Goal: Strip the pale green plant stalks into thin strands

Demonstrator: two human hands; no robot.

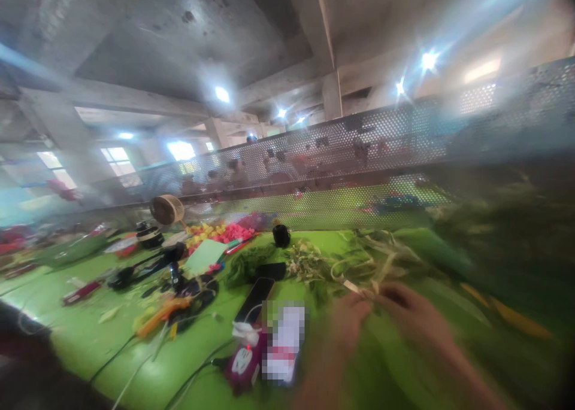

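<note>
Close together over the green tabletop [327, 392], my left hand [353, 311] and my right hand [402, 299] meet at the fingertips, both smeared by motion. A narrow pale strip [351, 286] sticks out at my left fingertips, pinched there. My right fingers are curled in against the same spot; what lies between them is too blurred to name. Pale leafy stems [384, 269] rise just behind the hands. Left of these lies a small heap of pale green sprigs [308, 259], beside a dark green leafy bunch [247, 265].
A perforated metal screen [314, 152] runs along the back. Left of my hands lie a dark phone [260, 293], a maroon power socket [245, 362] with cables, and an orange glue gun [164, 317]. Farther back are a black roll [281, 235], pink and yellow pieces [236, 233] and a fan [166, 209].
</note>
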